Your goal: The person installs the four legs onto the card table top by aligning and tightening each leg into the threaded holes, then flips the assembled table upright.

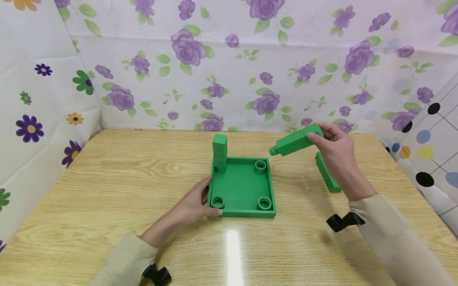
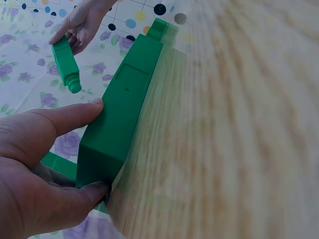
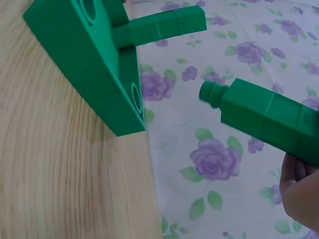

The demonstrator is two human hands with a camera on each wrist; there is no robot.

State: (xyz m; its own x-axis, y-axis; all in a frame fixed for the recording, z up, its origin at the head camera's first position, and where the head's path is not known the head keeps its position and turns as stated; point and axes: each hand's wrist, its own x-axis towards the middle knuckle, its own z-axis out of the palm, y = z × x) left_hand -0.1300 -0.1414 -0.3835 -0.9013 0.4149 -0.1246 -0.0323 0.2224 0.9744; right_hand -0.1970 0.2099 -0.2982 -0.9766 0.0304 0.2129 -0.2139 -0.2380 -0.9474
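Observation:
A green square tabletop piece (image 1: 239, 182) lies with its raised rim upward on the table. My left hand (image 1: 193, 203) grips its near left corner, thumb along the front rim and fingers at the left side. One square green leg (image 1: 220, 149) stands upright in the far left corner. Round threaded sockets (image 1: 264, 203) show in the other three corners. Above and to the right of the piece, my right hand (image 1: 338, 149) holds another green leg (image 1: 295, 141) by its plain end. Its threaded end (image 3: 213, 93) points left and slightly down, apart from the sockets.
A further green leg (image 1: 328, 174) lies on the wooden table (image 1: 125, 174), to the right below my right hand. Flowered cloth (image 1: 229, 79) covers the back wall, and a dotted cloth (image 1: 429, 159) borders the right side. Each wrist wears a black strap mount (image 1: 345, 221).

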